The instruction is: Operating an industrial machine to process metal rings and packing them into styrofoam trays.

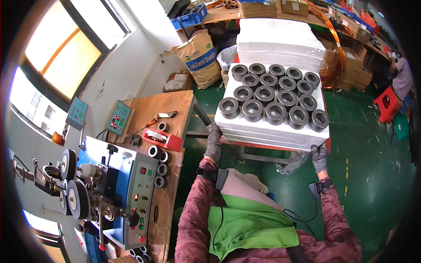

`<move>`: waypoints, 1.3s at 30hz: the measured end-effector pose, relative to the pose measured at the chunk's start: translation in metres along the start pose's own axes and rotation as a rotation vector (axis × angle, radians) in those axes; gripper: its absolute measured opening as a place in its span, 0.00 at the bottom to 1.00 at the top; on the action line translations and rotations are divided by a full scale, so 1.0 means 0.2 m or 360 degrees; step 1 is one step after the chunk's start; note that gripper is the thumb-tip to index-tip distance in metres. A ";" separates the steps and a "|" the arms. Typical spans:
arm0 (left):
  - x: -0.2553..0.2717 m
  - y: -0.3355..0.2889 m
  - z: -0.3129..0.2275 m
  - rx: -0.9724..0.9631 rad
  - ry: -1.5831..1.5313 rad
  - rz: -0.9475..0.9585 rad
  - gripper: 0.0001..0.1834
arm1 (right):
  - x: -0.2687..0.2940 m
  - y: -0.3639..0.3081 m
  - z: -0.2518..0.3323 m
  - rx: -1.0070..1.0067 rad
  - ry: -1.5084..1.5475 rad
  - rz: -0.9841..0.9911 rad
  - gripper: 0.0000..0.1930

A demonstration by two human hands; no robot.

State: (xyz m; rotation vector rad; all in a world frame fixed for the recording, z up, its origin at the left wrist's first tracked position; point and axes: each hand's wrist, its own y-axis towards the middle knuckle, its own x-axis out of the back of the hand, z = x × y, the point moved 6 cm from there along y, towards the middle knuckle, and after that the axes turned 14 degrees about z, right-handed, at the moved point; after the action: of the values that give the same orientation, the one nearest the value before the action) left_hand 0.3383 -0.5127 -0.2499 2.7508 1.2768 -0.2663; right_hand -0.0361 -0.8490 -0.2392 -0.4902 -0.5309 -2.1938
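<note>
In a grey knitted glove, my left hand (pixel 213 142) grips the near left corner of a white foam board (pixel 258 135), its fingers curled against the edge. My right hand (pixel 319 158), gloved alike, holds the near right corner, with its fingers at the board's rim. The board lies on a stack of similar boards, and several thick dark grey rings (pixel 275 113) stand on it in rows. Red edging (pixel 263 145) of a support shows under the stack. Black straps circle both of my wrists.
On the left, a wooden bench (pixel 177 127) carries a blue winding machine (pixel 131 193), a red tape dispenser (pixel 163 139) and more rings. Behind stand a taller white foam stack (pixel 278 39) and a printed sack (pixel 199 59). A person (pixel 401 72) sits far right near a red stool (pixel 388 105).
</note>
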 end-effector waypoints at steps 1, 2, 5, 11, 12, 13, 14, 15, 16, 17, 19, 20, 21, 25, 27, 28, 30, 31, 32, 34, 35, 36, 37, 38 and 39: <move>-0.11 -0.01 0.07 0.0314 0.0074 -0.0215 0.32 | 0.06 -0.02 -0.04 -0.0034 -0.0048 -0.0029 0.39; -0.15 -0.02 0.06 0.0309 0.0072 -0.0209 0.32 | 0.07 -0.03 -0.01 -0.0044 0.0015 -0.0044 0.39; -0.22 -0.06 0.02 0.0363 -0.0068 -0.0294 0.34 | 0.08 -0.02 0.01 -0.0035 0.0140 -0.0066 0.38; -0.27 -0.10 -0.05 0.0164 -0.0050 -0.0192 0.30 | 0.13 0.01 -0.05 -0.0105 0.0182 0.0035 0.41; -0.26 -0.09 -0.08 0.0020 0.0101 -0.0120 0.29 | 0.14 0.03 -0.05 -0.0155 0.0274 0.0135 0.42; -0.23 -0.06 -0.08 0.0080 0.0064 -0.0002 0.23 | 0.17 0.05 -0.04 -0.0138 0.0272 0.0134 0.42; -0.10 -0.07 -0.06 0.0131 -0.0049 -0.0052 0.23 | 0.16 0.10 0.03 0.0065 0.0215 0.0224 0.46; -0.21 -0.07 -0.12 0.0118 -0.0161 0.0061 0.25 | 0.27 0.09 0.04 0.0212 0.0099 0.0260 0.49; -0.32 -0.08 -0.21 0.0099 -0.0266 0.0165 0.27 | 0.39 0.09 0.10 0.0194 0.0061 0.0216 0.49; -0.24 -0.09 -0.29 -0.0109 -0.0029 0.0072 0.29 | 0.47 0.11 0.30 0.0299 -0.0037 0.0058 0.53; -0.39 -0.09 -0.48 -0.0276 0.0544 0.0107 0.52 | 0.57 0.15 0.53 0.0378 -0.0160 -0.0121 0.57; -0.48 -0.11 -0.61 -0.0372 0.0779 0.0149 0.57 | 0.57 0.17 0.65 0.0477 -0.0533 -0.0185 0.58; -0.56 -0.15 -0.72 -0.0377 0.0773 0.0159 0.57 | 0.55 0.18 0.78 0.0579 -0.0905 -0.0247 0.59; -0.83 -0.21 -0.94 -0.0462 0.1980 -0.0004 0.64 | 0.27 0.28 1.11 0.0651 -0.1131 -0.0187 0.59; -0.91 -0.21 -0.98 -0.0543 0.1993 -0.0041 0.60 | 0.22 0.32 1.12 0.0525 -0.1271 -0.0354 0.58; -0.96 -0.21 -0.99 -0.0644 0.2193 -0.0072 0.58 | 0.21 0.32 1.12 0.0531 -0.1269 -0.0360 0.58; -0.98 -0.19 -0.99 -0.0594 0.2066 -0.0121 0.56 | 0.20 0.32 1.11 0.0439 -0.1240 -0.0336 0.58; -0.99 -0.18 -0.99 -0.0594 0.2070 -0.0128 0.56 | 0.19 0.32 1.12 0.0499 -0.1197 -0.0338 0.57; -0.99 -0.18 -0.98 -0.0601 0.2123 -0.0146 0.56 | 0.20 0.32 1.12 0.0496 -0.1198 -0.0343 0.57; -1.01 -0.17 -0.97 -0.0612 0.2177 -0.0161 0.56 | 0.20 0.34 1.10 0.0505 -0.1104 -0.0243 0.56; -1.01 -0.17 -0.97 -0.0597 0.2169 -0.0135 0.55 | 0.23 0.33 1.11 0.0506 -0.1099 -0.0240 0.56; -1.01 -0.16 -0.97 -0.0587 0.2156 -0.0113 0.55 | 0.24 0.34 1.15 0.0485 -0.1204 -0.0097 0.54; -1.00 -0.16 -0.96 -0.0592 0.2210 -0.0067 0.54 | 0.24 0.35 1.16 0.0465 -0.1308 0.0049 0.52; -0.99 -0.16 -0.96 -0.0606 0.2201 -0.0065 0.54 | 0.28 0.39 1.14 0.0465 -0.1319 0.0037 0.52; -0.96 -0.16 -0.95 -0.0647 0.2124 -0.0011 0.54 | 0.31 0.47 1.09 0.0443 -0.1250 0.0204 0.50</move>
State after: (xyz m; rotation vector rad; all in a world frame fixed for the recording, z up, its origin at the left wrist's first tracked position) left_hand 0.2133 -0.6051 -0.0254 2.3877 1.2027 1.8380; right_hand 0.0373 -0.8284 -0.0054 -1.1983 -1.1580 -1.7075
